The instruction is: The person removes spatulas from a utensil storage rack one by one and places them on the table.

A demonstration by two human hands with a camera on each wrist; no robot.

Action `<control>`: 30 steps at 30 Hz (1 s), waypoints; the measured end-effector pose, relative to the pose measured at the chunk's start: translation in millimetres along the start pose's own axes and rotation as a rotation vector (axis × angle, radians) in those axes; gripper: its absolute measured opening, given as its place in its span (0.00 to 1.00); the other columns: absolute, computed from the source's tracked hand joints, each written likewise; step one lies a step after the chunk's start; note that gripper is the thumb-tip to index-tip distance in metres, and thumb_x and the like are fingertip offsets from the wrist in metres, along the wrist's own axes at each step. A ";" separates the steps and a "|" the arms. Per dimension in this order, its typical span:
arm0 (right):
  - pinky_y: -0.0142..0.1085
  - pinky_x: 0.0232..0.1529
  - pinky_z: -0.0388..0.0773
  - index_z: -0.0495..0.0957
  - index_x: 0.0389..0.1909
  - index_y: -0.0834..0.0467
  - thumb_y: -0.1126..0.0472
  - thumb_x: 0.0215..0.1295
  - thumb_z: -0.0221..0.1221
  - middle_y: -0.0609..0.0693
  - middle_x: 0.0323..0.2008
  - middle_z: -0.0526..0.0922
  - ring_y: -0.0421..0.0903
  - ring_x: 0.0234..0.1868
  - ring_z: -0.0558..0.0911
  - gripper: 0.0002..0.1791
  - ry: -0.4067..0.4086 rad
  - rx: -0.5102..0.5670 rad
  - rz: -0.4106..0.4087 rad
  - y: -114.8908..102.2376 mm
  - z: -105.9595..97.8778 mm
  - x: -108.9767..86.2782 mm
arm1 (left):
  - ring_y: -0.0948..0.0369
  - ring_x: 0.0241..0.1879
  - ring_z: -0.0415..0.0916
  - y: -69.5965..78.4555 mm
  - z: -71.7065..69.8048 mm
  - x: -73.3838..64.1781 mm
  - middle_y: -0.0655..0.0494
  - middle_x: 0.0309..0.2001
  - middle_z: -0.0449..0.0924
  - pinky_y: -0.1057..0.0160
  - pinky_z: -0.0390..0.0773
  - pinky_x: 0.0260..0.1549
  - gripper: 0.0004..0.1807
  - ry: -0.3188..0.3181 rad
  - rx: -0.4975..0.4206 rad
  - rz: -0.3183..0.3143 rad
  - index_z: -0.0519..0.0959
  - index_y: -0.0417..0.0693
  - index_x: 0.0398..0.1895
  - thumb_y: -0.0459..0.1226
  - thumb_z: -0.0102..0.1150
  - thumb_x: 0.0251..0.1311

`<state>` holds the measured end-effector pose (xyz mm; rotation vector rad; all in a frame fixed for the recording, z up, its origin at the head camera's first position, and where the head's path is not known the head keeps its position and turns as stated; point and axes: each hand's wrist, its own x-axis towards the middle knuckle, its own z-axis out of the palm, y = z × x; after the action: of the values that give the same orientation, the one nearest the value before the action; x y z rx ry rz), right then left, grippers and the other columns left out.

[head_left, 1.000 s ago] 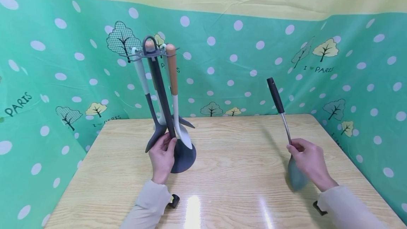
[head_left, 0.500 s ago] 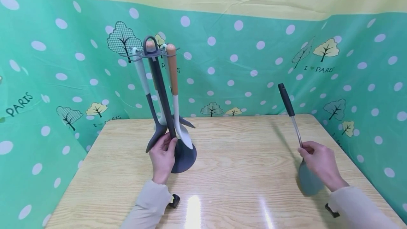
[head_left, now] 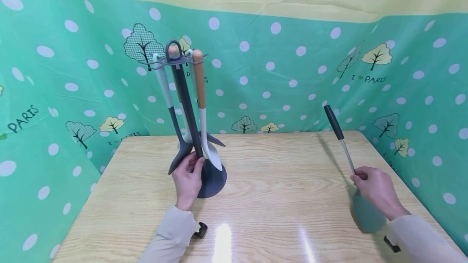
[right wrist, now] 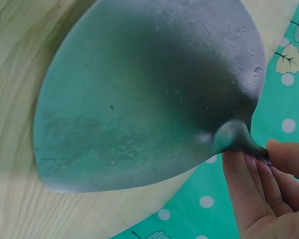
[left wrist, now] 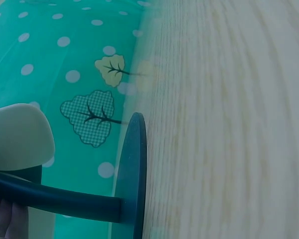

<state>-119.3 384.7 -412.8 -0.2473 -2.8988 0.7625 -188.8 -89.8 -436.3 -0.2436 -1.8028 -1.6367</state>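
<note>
My left hand [head_left: 187, 182] grips the dark post of a utensil stand [head_left: 187, 111] low down, just above its round base [head_left: 213, 182]. The base stands on the table, and the left wrist view also shows the post [left wrist: 65, 201] running into it. From the stand's top ring hang a white spoon with a wooden handle [head_left: 199, 80], a dark-headed utensil with a pale handle [head_left: 163, 80] and others partly hidden behind. My right hand [head_left: 376, 188] pinches the metal neck of a wok spatula [right wrist: 149, 99]. Its broad blade points down close over the table, its black handle [head_left: 334, 121] tilting up and left.
A light wood table [head_left: 278, 186] lies under both hands. A green dotted curtain [head_left: 256, 92] with tree prints stands behind it and along both sides. Small dark devices [head_left: 200, 230] sit at the wrists.
My right hand has moved right and a little toward me with the wok spatula, the handle now lower in view. My left hand and the utensil stand have stayed in place.
</note>
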 end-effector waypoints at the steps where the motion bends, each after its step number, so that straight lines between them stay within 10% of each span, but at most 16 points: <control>1: 0.37 0.23 0.76 0.76 0.47 0.74 0.64 0.65 0.56 0.63 0.35 0.82 0.47 0.27 0.79 0.17 -0.005 -0.005 -0.001 1.1 -0.6 0.6 | 0.42 0.33 0.81 -0.1 0.0 0.0 0.35 0.34 0.82 0.71 0.80 0.35 0.11 0.003 0.003 0.001 0.80 0.27 0.42 0.22 0.62 0.54; 30: 0.38 0.22 0.73 0.75 0.42 0.76 0.67 0.63 0.54 0.60 0.29 0.78 0.48 0.25 0.75 0.13 -0.163 -0.098 0.118 30.1 -6.6 12.2 | 0.42 0.33 0.81 1.3 -0.3 0.4 0.35 0.35 0.83 0.72 0.80 0.36 0.11 -0.001 0.016 -0.002 0.80 0.27 0.42 0.22 0.62 0.55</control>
<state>-126.4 416.1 -421.0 -0.3868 -3.1037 0.6894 -188.3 -90.0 -435.0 -0.2357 -1.8164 -1.6229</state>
